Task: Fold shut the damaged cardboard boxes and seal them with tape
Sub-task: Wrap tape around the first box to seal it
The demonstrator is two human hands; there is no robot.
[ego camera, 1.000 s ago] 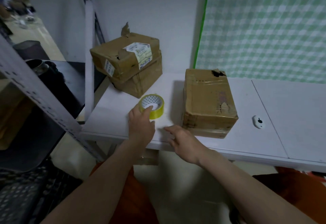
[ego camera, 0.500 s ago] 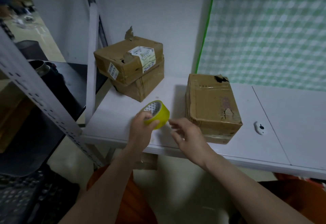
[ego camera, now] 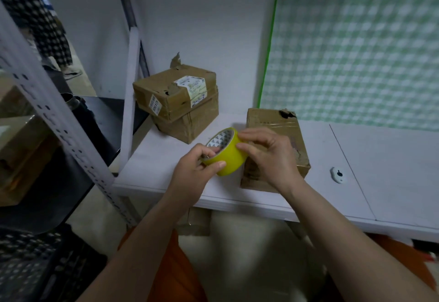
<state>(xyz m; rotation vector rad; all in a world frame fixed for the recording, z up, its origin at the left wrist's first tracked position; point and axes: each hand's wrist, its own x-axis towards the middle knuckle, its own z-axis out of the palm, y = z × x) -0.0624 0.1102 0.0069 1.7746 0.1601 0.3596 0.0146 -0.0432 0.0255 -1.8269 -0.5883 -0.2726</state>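
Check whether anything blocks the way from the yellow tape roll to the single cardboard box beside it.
Nothing visible does. The yellow tape roll, held by the left hand and right hand, sits right beside the single brown cardboard box.

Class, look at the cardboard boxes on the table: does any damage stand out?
Yes. The top stacked box has a torn flap sticking up and a hole in front. The near box is torn at its far corner and scuffed on top.

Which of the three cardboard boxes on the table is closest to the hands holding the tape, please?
The lone box right behind the right hand; the other two are stacked farther back on the left.
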